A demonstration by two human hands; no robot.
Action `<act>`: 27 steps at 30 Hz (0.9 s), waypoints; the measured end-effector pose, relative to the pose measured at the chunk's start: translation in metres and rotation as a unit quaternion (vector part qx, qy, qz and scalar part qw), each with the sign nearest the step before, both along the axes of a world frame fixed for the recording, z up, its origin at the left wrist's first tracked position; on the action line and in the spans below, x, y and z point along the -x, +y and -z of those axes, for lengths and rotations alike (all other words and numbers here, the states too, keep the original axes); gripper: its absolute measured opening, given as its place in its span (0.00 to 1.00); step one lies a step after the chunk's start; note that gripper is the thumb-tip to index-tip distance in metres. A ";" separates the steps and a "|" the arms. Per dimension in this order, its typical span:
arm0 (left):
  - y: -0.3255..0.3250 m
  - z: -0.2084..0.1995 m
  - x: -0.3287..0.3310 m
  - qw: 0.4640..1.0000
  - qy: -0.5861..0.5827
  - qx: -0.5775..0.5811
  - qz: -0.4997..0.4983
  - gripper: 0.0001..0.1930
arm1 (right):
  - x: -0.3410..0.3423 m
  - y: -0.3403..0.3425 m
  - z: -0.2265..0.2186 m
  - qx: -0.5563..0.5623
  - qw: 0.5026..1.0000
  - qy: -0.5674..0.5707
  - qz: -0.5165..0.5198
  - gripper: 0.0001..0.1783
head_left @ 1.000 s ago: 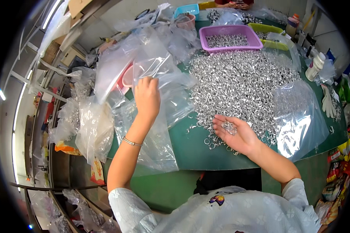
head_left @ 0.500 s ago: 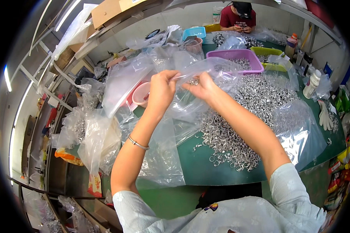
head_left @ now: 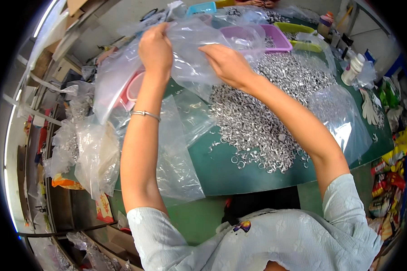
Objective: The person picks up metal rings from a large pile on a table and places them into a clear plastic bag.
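A large clear plastic bag point(head_left: 190, 50) is stretched above the far left part of the green table. My left hand point(head_left: 156, 50) is closed in a fist on the bag's upper left edge. To its right, my right hand point(head_left: 228, 64) pinches the plastic, thumb and fingers pressed together; its palm is hidden. Below and right of that hand spreads a wide heap of small silver metal rings point(head_left: 262, 119). Behind the left wrist, a pink tub point(head_left: 134, 86) shows partly through plastic.
At the back stand a purple basket point(head_left: 282, 38) and a yellow-green basket point(head_left: 303, 30), both with metal pieces. Another clear bag point(head_left: 345, 119) lies right of the heap, near a white bottle point(head_left: 353, 70) and a glove point(head_left: 369, 108). Opposite, a person's hands point(head_left: 263, 3) show.
My hands have moved apart, and the bag is spread wider between them. Metal pieces seen in my right hand before are now out of sight. The view has tilted downward.
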State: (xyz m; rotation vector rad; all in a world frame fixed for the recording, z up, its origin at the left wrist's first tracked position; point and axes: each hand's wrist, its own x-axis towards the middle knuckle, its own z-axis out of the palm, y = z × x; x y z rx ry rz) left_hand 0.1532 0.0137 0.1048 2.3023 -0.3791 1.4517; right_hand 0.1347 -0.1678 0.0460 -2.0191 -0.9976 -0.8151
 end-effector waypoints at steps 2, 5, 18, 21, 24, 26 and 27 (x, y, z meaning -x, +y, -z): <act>-0.009 0.006 -0.004 0.998 -0.017 -0.037 -0.037 0.10 | 0.015 -0.021 0.017 -0.047 0.998 -0.044 0.004 0.11; -0.010 0.038 -0.015 0.994 0.051 -0.085 0.043 0.09 | 0.052 -0.056 0.044 -0.063 0.997 0.005 0.035 0.12; -0.068 0.041 0.174 0.929 0.299 -0.181 0.120 0.30 | 0.216 -0.171 0.104 0.121 0.942 0.281 0.139 0.19; -0.102 0.067 0.230 0.870 0.430 -0.155 0.187 0.29 | 0.231 -0.172 0.111 0.130 0.939 0.269 0.173 0.24; -0.128 0.121 0.256 0.846 0.483 -0.055 0.220 0.26 | 0.224 -0.161 0.128 0.114 0.947 0.253 0.165 0.26; -0.147 0.154 0.262 0.844 0.496 0.009 0.207 0.24 | 0.219 -0.154 0.129 0.111 0.949 0.233 0.180 0.20; -0.155 0.166 0.258 0.847 0.488 0.031 0.207 0.23 | 0.217 -0.154 0.130 0.109 0.949 0.227 0.190 0.18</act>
